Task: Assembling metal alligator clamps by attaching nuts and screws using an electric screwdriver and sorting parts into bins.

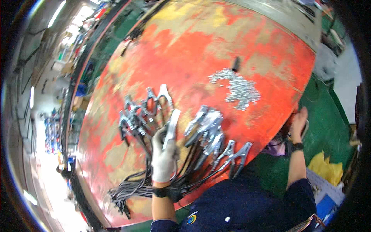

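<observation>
No lettering is legible; the dark blue shirt (251,201) bears 1 small coloured emblem (191,218), its details indistinct.

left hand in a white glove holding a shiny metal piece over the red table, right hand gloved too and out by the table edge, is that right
Not quite: the head view shows the right hand bare, not gloved, out by the edge of the red table. The rest holds: the left hand, in a white glove, holds a shiny metal piece over the red table.

The gloved left hand (163,161) holds a silver metal piece (172,125) over the red table (181,54).
</observation>
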A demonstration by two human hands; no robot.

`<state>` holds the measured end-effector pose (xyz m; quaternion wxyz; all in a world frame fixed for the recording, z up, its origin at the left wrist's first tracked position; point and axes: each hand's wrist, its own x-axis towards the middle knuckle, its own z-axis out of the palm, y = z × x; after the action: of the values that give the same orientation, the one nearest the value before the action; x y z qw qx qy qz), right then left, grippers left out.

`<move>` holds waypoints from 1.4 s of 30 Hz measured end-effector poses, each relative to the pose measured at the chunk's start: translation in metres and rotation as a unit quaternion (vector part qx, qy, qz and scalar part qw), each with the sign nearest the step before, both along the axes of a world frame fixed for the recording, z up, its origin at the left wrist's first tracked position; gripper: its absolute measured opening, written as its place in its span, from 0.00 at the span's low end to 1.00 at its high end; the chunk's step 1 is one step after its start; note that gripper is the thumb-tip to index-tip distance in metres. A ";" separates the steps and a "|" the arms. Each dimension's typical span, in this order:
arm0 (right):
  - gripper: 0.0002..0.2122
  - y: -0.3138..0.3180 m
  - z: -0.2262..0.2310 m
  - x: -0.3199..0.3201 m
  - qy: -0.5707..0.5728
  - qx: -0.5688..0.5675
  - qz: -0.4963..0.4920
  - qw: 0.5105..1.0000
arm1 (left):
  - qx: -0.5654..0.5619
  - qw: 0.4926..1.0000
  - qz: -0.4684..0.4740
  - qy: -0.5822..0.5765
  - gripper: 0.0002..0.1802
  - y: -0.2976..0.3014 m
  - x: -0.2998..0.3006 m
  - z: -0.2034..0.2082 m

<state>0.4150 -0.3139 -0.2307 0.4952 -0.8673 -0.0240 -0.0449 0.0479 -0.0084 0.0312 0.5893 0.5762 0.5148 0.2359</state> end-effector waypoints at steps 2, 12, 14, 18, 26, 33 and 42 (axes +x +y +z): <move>0.18 0.011 0.037 -0.013 -0.096 0.177 0.001 0.980 | 0.205 0.978 -0.027 0.038 0.25 -0.010 -0.011 -0.022; 0.20 0.159 0.251 -0.217 0.292 0.226 0.645 0.669 | 0.553 0.762 -0.311 0.128 0.13 -0.052 -0.048 -0.005; 0.19 0.173 0.247 -0.224 0.192 0.167 0.679 0.688 | 0.463 0.816 -0.323 0.121 0.18 -0.057 -0.042 0.001; 0.14 0.175 0.226 -0.223 0.279 0.254 0.637 0.672 | 0.290 0.895 -0.338 -0.017 0.23 -0.043 -0.053 0.005; 0.15 0.175 0.213 -0.226 0.353 0.325 0.566 0.670 | -0.015 0.961 -0.179 -0.211 0.28 -0.031 -0.084 -0.049; 0.15 0.169 0.203 -0.218 0.368 0.333 0.560 0.663 | 0.181 0.977 -0.114 -0.015 0.19 0.004 -0.083 -0.037; 0.16 0.159 0.190 -0.217 0.360 0.328 0.566 0.665 | 0.440 0.799 -0.252 0.324 0.24 0.020 -0.053 -0.046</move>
<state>0.1980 -0.1551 -0.0404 0.6479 -0.4167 -0.3143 0.5548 -0.0055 0.0120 -0.0151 0.1095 0.9257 0.3532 0.0795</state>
